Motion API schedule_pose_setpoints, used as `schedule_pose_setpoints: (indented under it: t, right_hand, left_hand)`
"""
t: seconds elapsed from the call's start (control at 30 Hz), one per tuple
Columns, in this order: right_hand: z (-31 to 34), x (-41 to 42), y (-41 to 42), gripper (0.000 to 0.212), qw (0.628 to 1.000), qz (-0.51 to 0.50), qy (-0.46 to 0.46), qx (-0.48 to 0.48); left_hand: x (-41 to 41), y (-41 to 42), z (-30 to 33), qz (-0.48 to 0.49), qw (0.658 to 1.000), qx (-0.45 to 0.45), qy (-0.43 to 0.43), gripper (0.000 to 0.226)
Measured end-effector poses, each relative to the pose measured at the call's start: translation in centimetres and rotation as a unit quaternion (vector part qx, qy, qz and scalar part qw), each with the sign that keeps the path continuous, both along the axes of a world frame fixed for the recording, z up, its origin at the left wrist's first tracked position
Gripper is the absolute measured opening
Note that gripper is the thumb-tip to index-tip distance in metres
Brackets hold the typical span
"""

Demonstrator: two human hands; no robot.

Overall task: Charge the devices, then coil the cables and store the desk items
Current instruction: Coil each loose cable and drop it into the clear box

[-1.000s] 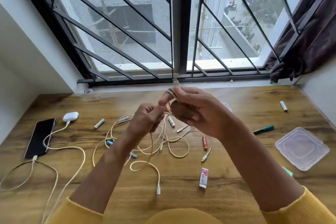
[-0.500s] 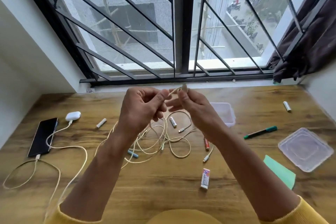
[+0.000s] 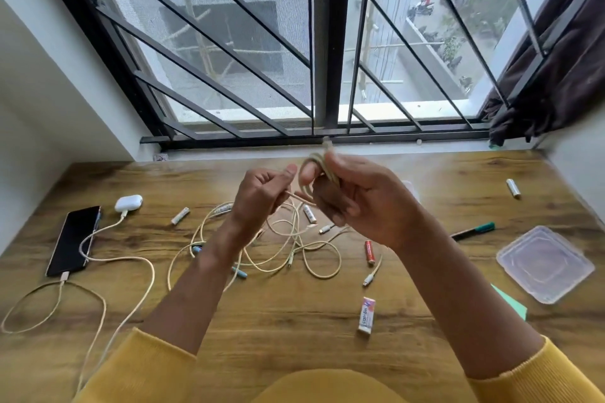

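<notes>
Head view. My right hand holds the started coil of the beige cable, its fingers curled round a few small loops, with the plug end poking up just above them toward the window. My left hand sits just beside it, on my left and slightly lower, its fingers pinching the free run of the same cable. That short run lies nearly level between the two hands, and the rest drops from my left fingers into the loose tangle on the bench directly beneath them. The next wrap, as I judge it, turns on this: slack must travel from left to right, over the right fingers (the right hand being the spool, the left the feeder).

Left of my left fingers, well apart, the phone and the earbud case lie with cables plugged in. Batteries, a marker and a clear lid lie scattered below and right of my right fingers. Beyond both hands stands a barred window.
</notes>
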State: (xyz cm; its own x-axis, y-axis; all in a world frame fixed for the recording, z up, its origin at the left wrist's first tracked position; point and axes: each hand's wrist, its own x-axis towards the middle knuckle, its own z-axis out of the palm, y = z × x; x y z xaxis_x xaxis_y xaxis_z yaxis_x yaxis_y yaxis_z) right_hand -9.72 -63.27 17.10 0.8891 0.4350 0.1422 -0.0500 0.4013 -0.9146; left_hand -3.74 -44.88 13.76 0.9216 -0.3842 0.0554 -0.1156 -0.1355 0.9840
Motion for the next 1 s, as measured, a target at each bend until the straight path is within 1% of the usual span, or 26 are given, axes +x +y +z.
schedule_pose_setpoints:
  t: [0.07, 0.13, 0.2, 0.27, 0.33, 0.4, 0.5, 0.57, 0.67, 0.73, 0.83, 0.9, 1.0]
  right_hand:
    - [-0.4, -0.1, -0.3, 0.045, 0.995, 0.05, 0.003, -0.089]
    - [-1.3, 0.0, -0.4, 0.046, 0.978, 0.066, -0.009, -0.199]
    - [-2.8, 0.2, 0.0, 0.047, 0.955, 0.03, 0.002, -0.295]
    - [-4.0, 0.3, 0.5, 0.045, 0.938, -0.056, 0.043, -0.338]
    - [-4.6, 0.2, 1.0, 0.041, 0.93, -0.145, 0.066, -0.33]
    - [-4.1, 0.1, 1.4, 0.038, 0.931, -0.208, 0.08, -0.29]
    - [-3.3, 0.5, 1.5, 0.037, 0.943, -0.254, 0.091, -0.196]
    - [-3.3, 1.1, 1.4, 0.04, 0.951, -0.262, 0.106, -0.128]
    - [-2.9, 1.8, 0.7, 0.046, 0.963, -0.245, 0.1, -0.046]
    - [-2.4, 1.8, 0.3, 0.049, 0.971, -0.216, 0.103, 0.0]
    - [-2.2, 1.5, 0.1, 0.048, 0.982, -0.154, 0.092, 0.049]
    - [-2.2, 1.3, -0.1, 0.046, 0.991, -0.102, 0.07, 0.046]
    - [-1.9, 0.9, -0.7, 0.041, 0.999, -0.017, 0.032, -0.03]
  left_hand:
    - [1.3, 0.6, 0.2, -0.008, 0.997, 0.057, -0.052, 0.056]
    - [2.2, 0.9, 0.6, -0.009, 0.979, 0.166, -0.12, 0.056]
    - [2.5, 0.6, 1.0, 0.018, 0.955, 0.24, -0.171, 0.054]
    - [2.2, 0.4, 1.5, 0.055, 0.946, 0.26, -0.185, 0.048]
    - [1.7, 0.2, 1.6, 0.065, 0.955, 0.235, -0.172, 0.038]
    - [0.7, -0.2, 1.1, 0.059, 0.973, 0.177, -0.138, 0.028]
    - [-0.7, -1.0, -0.2, 0.005, 0.997, 0.04, -0.067, 0.022]
    - [-1.1, -1.2, -1.4, -0.035, 0.999, -0.017, -0.025, 0.023]
    - [-1.3, -1.5, -3.5, -0.073, 0.997, -0.021, 0.01, 0.03]
    - [-1.3, -1.4, -4.6, -0.097, 0.995, -0.021, 0.024, 0.04]
    - [-0.7, -1.0, -5.1, -0.125, 0.992, -0.016, 0.005, 0.053]
    - [0.3, -0.4, -5.0, -0.153, 0.988, 0.017, -0.017, 0.053]
    - [2.4, 1.1, -4.6, -0.2, 0.97, 0.127, -0.047, 0.048]
